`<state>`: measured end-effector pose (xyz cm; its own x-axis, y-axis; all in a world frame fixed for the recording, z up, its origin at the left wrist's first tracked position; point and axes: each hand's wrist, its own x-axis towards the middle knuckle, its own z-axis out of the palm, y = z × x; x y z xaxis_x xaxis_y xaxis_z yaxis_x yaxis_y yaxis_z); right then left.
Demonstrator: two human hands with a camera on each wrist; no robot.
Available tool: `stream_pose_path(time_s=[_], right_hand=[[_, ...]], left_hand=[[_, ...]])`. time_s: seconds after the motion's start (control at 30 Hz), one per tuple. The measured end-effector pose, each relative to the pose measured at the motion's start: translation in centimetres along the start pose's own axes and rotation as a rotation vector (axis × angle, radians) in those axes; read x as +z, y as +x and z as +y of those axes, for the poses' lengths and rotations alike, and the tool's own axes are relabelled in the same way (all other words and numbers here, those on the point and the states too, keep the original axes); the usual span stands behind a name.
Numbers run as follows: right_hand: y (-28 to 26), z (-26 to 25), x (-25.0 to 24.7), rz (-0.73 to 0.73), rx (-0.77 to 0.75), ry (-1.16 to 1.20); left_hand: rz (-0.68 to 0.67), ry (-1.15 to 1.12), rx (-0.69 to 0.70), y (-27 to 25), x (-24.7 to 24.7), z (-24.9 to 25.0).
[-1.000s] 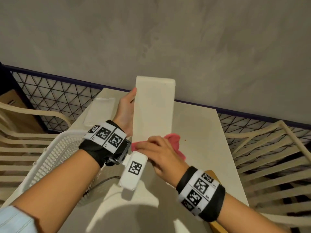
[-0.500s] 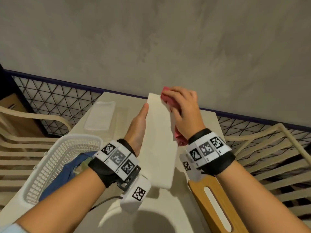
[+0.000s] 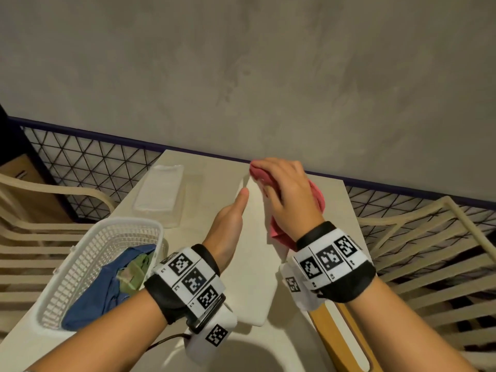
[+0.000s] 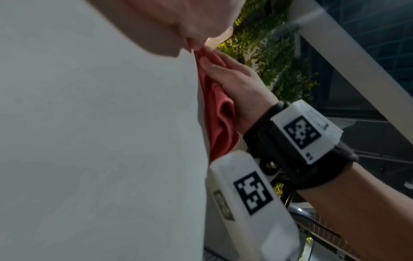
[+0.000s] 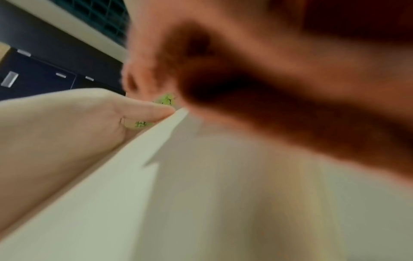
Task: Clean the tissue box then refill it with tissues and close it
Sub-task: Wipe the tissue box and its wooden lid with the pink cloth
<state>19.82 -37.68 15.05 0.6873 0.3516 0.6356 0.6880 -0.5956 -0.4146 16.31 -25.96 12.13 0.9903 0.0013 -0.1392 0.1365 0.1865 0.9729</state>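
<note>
Right hand grip: the right hand point(image 3: 284, 194) bunches a pink cloth point(image 3: 316, 200) under curled fingers and presses it against the far upper end of the tissue box point(image 3: 252, 264).
Left hand grip: the left hand point(image 3: 228, 224) holds the box from its left side, thumb laid straight along the near face; the fingers behind are hidden, so how far they wrap I cannot tell.
Tissue box: cream, lifted off the table point(image 3: 214, 167) and tilted away, its lower rounded corner hanging free above the tabletop.
Edges: the cloth hangs down the box's right edge.
Room left: a white basket point(image 3: 88, 253) of blue and green fabric sits near the left wrist; a flat tissue pack point(image 3: 161, 194) lies beyond it.
Room right: a wooden lid point(image 3: 346, 342) with a slot lies under the right forearm, at the table's right edge.
</note>
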Motion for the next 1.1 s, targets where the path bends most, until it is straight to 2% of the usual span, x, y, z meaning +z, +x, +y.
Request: stream_pose_path(time_s=[0.13,0.23,0.37,0.5,0.67,0.8,0.87,0.93,1.1], right_hand=[[-0.6,0.9,-1.3,-0.043,0.004,0.014],[-2.0,2.4,-2.2,-0.041,0.137,0.130],[-2.7,2.4,-2.0,0.056,0.486,0.701],[-2.9,2.7,-0.9,0.196,0.648,0.693],[-4.3,3.6,0.2,0.200,0.738,0.698],[-5.5,3.9,0.1,0.168,0.689,0.660],[-6.0,3.9,0.0,0.154,0.637,0.637],[-6.2,3.9,-0.4,0.136,0.555,0.497],[-6.8,2.8,0.4,-0.052,0.271,0.121]], left_hand=[[0.007,-0.052,-0.004,0.3,-0.7,-0.3],[0.005,-0.020,-0.007,-0.1,-1.2,-0.7],[-0.016,-0.088,-0.011,-0.2,-1.4,0.0],[-0.012,-0.057,-0.070,1.5,-1.2,1.3],[-0.028,-0.060,-0.236,3.1,-0.6,0.7],[-0.053,-0.073,-0.290,3.8,-1.2,-0.5],[-0.131,-0.099,-0.306,3.8,-1.6,-0.5],[-0.173,-0.105,-0.288,3.7,-1.7,-0.3],[-0.048,-0.114,-0.170,3.6,-0.6,0.3]])
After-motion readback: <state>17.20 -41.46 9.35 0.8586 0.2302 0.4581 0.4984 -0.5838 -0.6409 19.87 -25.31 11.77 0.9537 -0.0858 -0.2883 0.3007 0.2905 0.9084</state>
